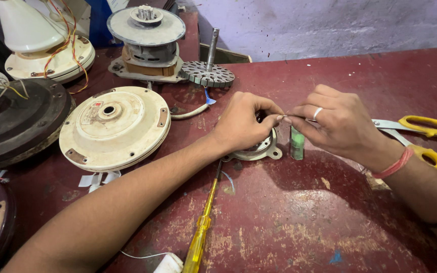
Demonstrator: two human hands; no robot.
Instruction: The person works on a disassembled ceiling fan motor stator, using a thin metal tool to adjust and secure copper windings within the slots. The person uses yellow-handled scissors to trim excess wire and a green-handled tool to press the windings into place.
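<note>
Where the worn red bench meets a pale wall, fan motors crowd it.

Hands above motor plate, scissors right, screwdriver in front, fan cover left

Yellow-handled scissors at right, yellow screwdriver below — cream fan motor housing and slotted rotor disc on red table.

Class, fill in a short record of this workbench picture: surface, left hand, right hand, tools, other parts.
Surface: worn red table
Left hand: pinching something thin, above a small round metal part
Right hand: fingertips meeting the left's; green strip hanging below
Tools: yellow screwdriver, yellow-handled scissors
Other parts: cream motor housing, slotted rotor disc with shaft
</note>
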